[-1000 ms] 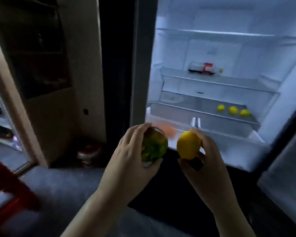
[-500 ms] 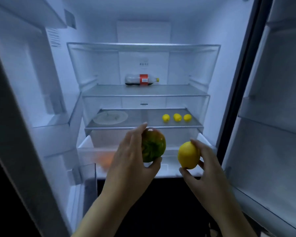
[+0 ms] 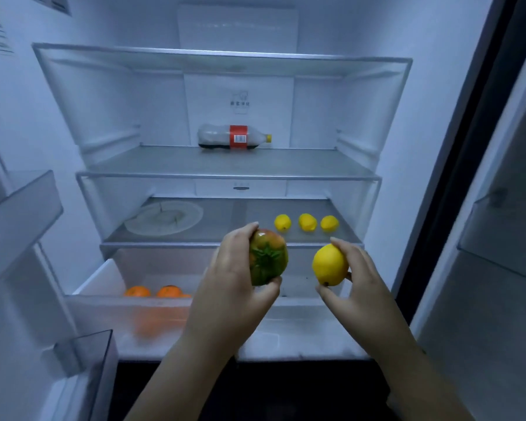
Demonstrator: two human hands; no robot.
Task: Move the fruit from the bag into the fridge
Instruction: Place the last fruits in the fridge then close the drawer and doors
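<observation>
Yellow goes with yellow, so that's our plan for the lemon (image 3: 330,264) in our right hand (image 3: 359,284). Fingers and thumb are curled round it in a light fingertip hold. It hangs in front of the fridge (image 3: 422,117), just below the front edge of the shelf (image 3: 240,221) where 3 lemons (image 3: 307,221) sit in a row on the right. Our left hand (image 3: 231,281) wraps the green-and-red fruit (image 3: 268,258), stalk end facing us, at about the same height. It's over the open drawer (image 3: 97,300), which has oranges (image 3: 152,291) at its left end.

Tips for setting these down well:
- Do 1 hand at a time so we're not bumping knuckles.
- Lift the lemon over the shelf lip and reach in beside the row.
- Lay it on its side before letting go, since round stuff rolls.
- Don't nudge the 3 in there.
- The other fruit looks soft-ish to us, so lower it into the drawer rather than drop it. Aim for the bare right part, away from the oranges.

The plate (image 3: 164,217) on the left of the shelf and the bottle (image 3: 234,136) lying 1 shelf up are out of the way.
</observation>
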